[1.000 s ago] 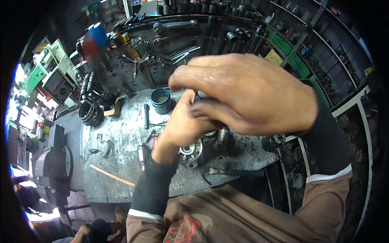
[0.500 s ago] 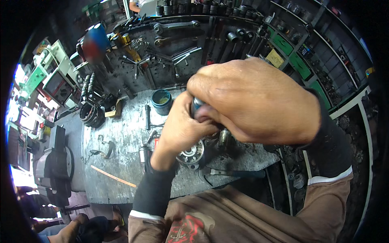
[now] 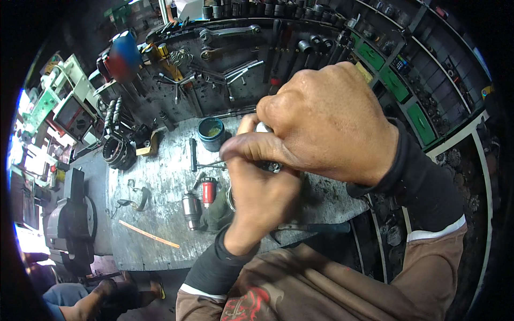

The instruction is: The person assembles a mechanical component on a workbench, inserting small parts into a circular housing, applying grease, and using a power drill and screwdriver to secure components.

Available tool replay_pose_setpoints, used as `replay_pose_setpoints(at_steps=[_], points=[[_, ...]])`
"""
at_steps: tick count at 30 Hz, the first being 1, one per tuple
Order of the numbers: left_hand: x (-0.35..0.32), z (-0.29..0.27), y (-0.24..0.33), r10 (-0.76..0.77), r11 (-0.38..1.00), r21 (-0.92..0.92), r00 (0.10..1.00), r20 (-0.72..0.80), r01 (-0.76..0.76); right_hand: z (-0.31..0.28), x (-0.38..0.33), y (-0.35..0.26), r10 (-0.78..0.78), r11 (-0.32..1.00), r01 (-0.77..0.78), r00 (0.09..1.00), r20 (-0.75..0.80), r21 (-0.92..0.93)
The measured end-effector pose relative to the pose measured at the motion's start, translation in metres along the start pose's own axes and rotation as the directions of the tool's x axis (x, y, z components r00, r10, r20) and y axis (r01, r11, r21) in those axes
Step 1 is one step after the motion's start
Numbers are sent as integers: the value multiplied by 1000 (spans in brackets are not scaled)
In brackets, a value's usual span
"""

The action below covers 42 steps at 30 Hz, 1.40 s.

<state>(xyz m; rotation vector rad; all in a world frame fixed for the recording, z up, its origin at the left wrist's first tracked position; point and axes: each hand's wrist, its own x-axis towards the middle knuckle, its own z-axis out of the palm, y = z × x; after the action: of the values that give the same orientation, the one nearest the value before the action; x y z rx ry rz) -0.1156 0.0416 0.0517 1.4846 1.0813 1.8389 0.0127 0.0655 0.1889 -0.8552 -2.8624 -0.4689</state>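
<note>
Above the bench, my right hand (image 3: 334, 125) is curled closed, its thumb reaching left across the top of my left hand (image 3: 262, 190). The left hand is closed too and slightly blurred, right below it. Between them shows a small pale, shiny patch of a held thing (image 3: 262, 127); the fingers hide the rest, so I cannot tell its kind. Left of my left wrist, a red cylindrical part (image 3: 209, 192) and a silver cylindrical metal part (image 3: 190, 210) stand on the bench. Beyond them is a blue-green tub (image 3: 212, 140) with yellowish contents.
A T-handle wrench (image 3: 194, 155), a curved metal piece (image 3: 142, 198) and an orange hacksaw blade (image 3: 149, 234) lie on the worn bench (image 3: 155, 254). Wrenches (image 3: 227, 33) hang on the back panel. A vise-like dark machine (image 3: 69, 224) stands left; another person's legs (image 3: 91, 299) show lower left.
My left hand has swung right and down, uncovering the red part. My right hand has shifted slightly left, and its thumb now lies across the left hand.
</note>
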Motion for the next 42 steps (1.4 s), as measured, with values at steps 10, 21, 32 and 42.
replay_pose_setpoints(at_steps=[10,21,32,42], points=[[9,-8,9,-153,977,-132,980,126,169,7,6,2,-31,999,31,996,-83,6],[0,-28,-27,-109,969,-162,911,399,187,1,5,9,-172,920,181,983,-57,347],[-44,-62,-57,217,953,114,895,390,-281,101,31,17,-450,-483,93,827,-338,871],[-46,-55,-50,206,943,196,934,291,-269,96,15,-35,400,-288,339,892,-209,895]])
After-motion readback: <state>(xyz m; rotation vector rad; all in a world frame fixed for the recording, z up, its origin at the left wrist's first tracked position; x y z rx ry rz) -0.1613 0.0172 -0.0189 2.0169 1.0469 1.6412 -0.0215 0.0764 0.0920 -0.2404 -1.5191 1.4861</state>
